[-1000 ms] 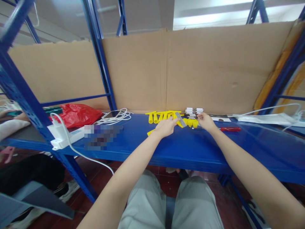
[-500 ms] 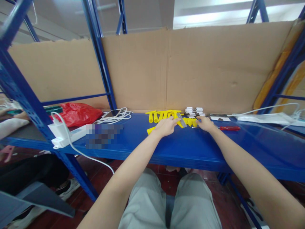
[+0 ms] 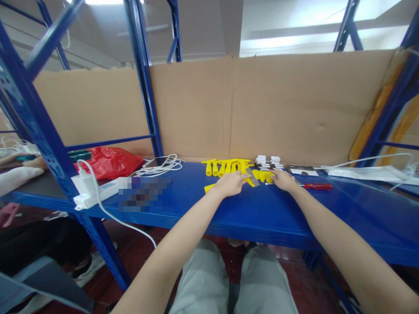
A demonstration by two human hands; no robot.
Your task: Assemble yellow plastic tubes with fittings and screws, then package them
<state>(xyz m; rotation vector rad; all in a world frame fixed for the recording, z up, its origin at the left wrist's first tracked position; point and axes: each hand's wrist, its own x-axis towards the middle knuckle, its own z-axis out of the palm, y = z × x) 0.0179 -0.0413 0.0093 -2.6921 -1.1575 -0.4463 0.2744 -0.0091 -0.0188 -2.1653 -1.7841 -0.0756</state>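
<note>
My left hand (image 3: 231,184) is closed around a yellow-handled scraper; its handle end (image 3: 209,188) sticks out on the left and its flat metal blade (image 3: 252,177) points right. Just beyond the blade lies a row of small yellow pieces (image 3: 262,175). At the right end of that row is my right hand (image 3: 284,180), fingers curled at the pieces; what they pinch is too small to make out. Several yellow T-shaped handles (image 3: 221,168) lie side by side behind my left hand. A screwdriver (image 3: 317,186) with a red handle lies partly under my right hand.
White-and-dark stacked pieces (image 3: 269,162) stand against the cardboard panel (image 3: 278,109). On the blue shelf's left are a power strip (image 3: 98,195), coiled white cable (image 3: 165,165) and a red bag (image 3: 113,162). Another person's sleeve (image 3: 19,178) shows farther left.
The head view has tilted slightly up, so everything sits lower in the picture. Both hands stay in nearly the same places on the shelf.
</note>
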